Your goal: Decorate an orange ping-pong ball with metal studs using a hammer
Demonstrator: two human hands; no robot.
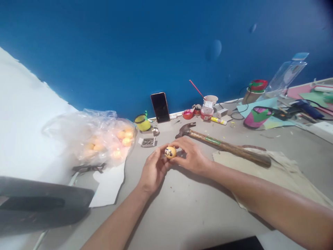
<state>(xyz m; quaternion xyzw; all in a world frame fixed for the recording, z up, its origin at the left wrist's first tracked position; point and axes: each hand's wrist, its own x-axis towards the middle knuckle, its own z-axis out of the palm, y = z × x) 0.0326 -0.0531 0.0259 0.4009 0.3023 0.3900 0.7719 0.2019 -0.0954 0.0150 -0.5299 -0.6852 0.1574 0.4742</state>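
Note:
A small yellow-orange ball with dark and silvery bits on its face is held between my two hands above the table. The fingers of my left hand curl round its left side and underneath. From the right, the thumb and fingers of my right hand grip it. Just beyond my left hand sits a small open box of shiny metal pieces, too small to name for sure. A silvery round thing lies behind that box. Beyond my right hand lies a claw hammer with a wooden handle.
At left lies a clear plastic bag with several orange balls. A phone leans on the blue wall. A beige cloth lies under the hammer's handle. Further right are paper cups, a glue tube and a clear bottle.

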